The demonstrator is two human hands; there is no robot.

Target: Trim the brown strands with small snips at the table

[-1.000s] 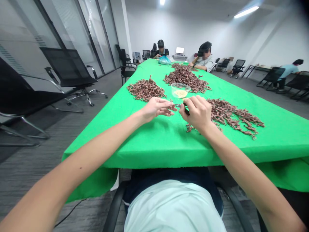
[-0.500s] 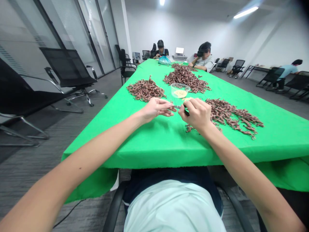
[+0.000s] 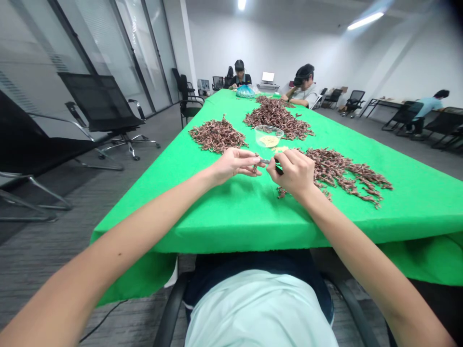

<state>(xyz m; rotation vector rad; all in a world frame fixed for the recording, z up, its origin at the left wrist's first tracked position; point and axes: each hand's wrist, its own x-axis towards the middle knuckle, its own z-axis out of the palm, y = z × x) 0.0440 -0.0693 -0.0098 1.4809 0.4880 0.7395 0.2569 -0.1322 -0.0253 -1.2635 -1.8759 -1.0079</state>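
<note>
My left hand [image 3: 237, 165] is closed in a pinch on a small, knobbly, dried brown piece [image 3: 255, 168], held a little above the table. My right hand [image 3: 293, 171] is wrapped round a small black-handled metal tool [image 3: 279, 170]. The tool's thin metal end [image 3: 265, 161] reaches left to the brown piece at my left fingertips; whether it is a blade or jaws I cannot tell. Just beyond my hands stands a clear plastic tub [image 3: 269, 131] with pale yellowish bits in it. More pale bits [image 3: 280, 149] lie beside the tub, partly behind my right hand.
Brown dried pieces lie in a left pile [image 3: 217, 135], a far pile [image 3: 277, 118] and a right pile [image 3: 340, 171] on the green cloth [image 3: 231, 212]. A bluish bag [image 3: 246, 91] sits at the far end. Two people sit farther along the table; black chairs [image 3: 101, 101] stand left.
Both hands stay at nearly the same place, with the tool's end still at the brown piece. The left fingers and the piece have shifted slightly; the view has moved a little.
</note>
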